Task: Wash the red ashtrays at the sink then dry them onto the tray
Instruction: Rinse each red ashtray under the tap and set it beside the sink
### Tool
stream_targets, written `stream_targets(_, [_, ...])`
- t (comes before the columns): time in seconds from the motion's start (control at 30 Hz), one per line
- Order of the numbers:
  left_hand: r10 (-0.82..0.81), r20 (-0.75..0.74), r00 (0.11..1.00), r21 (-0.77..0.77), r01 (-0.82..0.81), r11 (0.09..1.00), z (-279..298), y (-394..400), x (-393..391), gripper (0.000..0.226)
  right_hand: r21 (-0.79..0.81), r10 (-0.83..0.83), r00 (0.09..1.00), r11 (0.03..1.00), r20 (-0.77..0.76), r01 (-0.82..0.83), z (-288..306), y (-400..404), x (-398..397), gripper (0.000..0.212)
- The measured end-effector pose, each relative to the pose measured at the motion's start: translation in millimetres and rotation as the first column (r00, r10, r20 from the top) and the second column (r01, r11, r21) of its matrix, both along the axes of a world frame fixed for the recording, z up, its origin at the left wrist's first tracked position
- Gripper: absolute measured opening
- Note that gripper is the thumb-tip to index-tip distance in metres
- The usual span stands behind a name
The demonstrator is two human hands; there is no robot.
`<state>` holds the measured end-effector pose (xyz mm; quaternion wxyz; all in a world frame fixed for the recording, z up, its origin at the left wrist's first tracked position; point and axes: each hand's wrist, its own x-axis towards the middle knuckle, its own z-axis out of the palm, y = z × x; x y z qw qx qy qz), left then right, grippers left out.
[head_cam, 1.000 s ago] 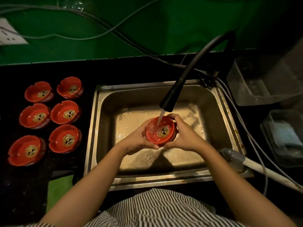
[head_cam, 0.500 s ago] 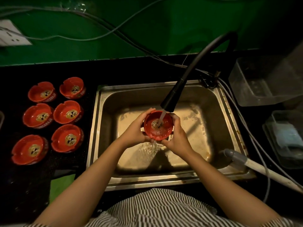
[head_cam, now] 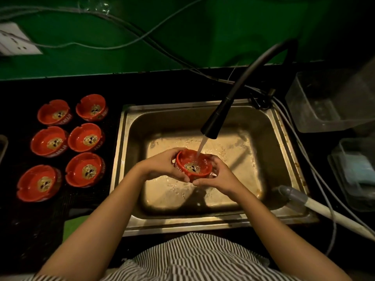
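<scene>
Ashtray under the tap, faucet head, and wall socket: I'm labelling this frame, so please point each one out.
ashtray under the tap (head_cam: 192, 166), head view, on its printed inner floor.
faucet head (head_cam: 213, 126), head view, on the black spout near its outlet.
wall socket (head_cam: 15, 40), head view, on its white faceplate.

Sink basin open on both flanks; counter left crowded

The black faucet (head_cam: 239, 98) arches over the sink (head_cam: 284, 151) from the back right, its spout just above both hands (head_cam: 162, 167) (head_cam: 221, 175); six red ashtrays (head_cam: 85, 169) fill the left counter; clear containers (head_cam: 324, 102) and a hose (head_cam: 324, 209) block the right.
</scene>
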<state>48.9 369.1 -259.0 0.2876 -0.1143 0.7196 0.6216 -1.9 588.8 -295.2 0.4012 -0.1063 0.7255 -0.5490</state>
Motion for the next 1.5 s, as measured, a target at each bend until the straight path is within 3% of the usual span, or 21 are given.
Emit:
stream_targets(0.1, [0.065,0.075,0.995,0.161,-0.077,0.984,-4,11,4,0.074,0.008,-0.025,0.999,1.0,-0.042,0.026,6,6,-2,0.105])
stream_targets(0.2, [0.149,0.123,0.981,0.304,-0.181,0.935,-15,21,6,0.079,0.041,0.001,0.989,0.999,-0.15,0.005,13,12,-5,0.114])
stream_targets(0.37, [0.198,0.026,0.98,0.343,-0.194,0.919,-24,36,2,0.092,0.09,0.114,0.912,0.992,-0.393,-0.085,25,17,-12,0.117])
stream_targets(0.6, [0.209,-0.24,0.948,0.124,-0.184,0.975,-18,37,-2,0.102,0.064,0.126,0.797,0.992,-0.591,-0.109,25,11,-16,0.105])
stream_targets(0.8, [0.187,-0.355,0.916,-0.038,-0.214,0.976,-6,23,-1,0.109,0.008,0.027,0.845,1.0,-0.533,-0.027,17,-7,-11,0.1])
stream_targets(0.97, [0.134,-0.349,0.927,-0.111,-0.183,0.977,1,11,3,0.107,-0.006,-0.011,0.887,1.0,-0.461,0.009,9,-15,-2,0.103])
stream_targets(1.1, [0.144,-0.251,0.957,-0.094,-0.172,0.981,-1,3,7,0.097,-0.035,0.012,0.922,0.999,-0.386,-0.028,6,-13,5,0.098])
stream_targets(1.27, [0.295,-0.012,0.955,0.14,-0.291,0.946,-8,10,13,0.061,-0.031,0.087,0.933,0.994,-0.349,-0.105,0,-5,10,0.082])
stream_targets(1.33, [0.327,0.081,0.941,0.246,-0.337,0.909,-16,14,15,0.065,0.004,0.127,0.904,0.991,-0.407,-0.137,1,0,11,0.067])
stream_targets(1.43, [0.273,0.184,0.944,0.297,-0.318,0.9,-27,20,15,0.084,0.08,0.184,0.843,0.983,-0.506,-0.166,3,6,8,0.061])
stream_targets(1.5, [0.255,0.269,0.929,0.32,-0.336,0.886,-31,27,13,0.087,0.079,0.181,0.862,0.984,-0.473,-0.163,8,7,5,0.053])
